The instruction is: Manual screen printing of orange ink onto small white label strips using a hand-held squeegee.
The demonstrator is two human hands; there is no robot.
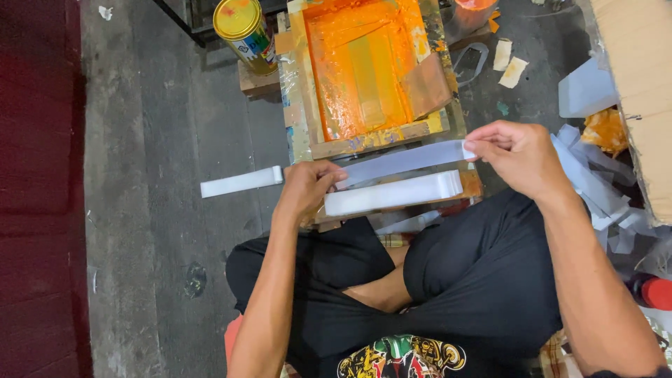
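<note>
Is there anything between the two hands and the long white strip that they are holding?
No. The left hand and the right hand grip the ends of the long white strip directly, above the white strip stack.

Grey concrete floor [161, 140] under white strip [240, 183], yellow can [245, 26], paper scraps [509, 63].

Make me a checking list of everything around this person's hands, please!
Surface: grey concrete floor, stained.
Job's things: one white plastic strip stretched between both hands; a stack of white strips below it; a wooden screen-printing frame coated in orange ink.
Clutter: loose strips at right, one strip on the floor at left, a yellow tin can, a cardboard box.
Hands: left hand and right hand each pinch a strip end.
Cables: nothing seen.
Surroundings: dark red mat at left.
</note>
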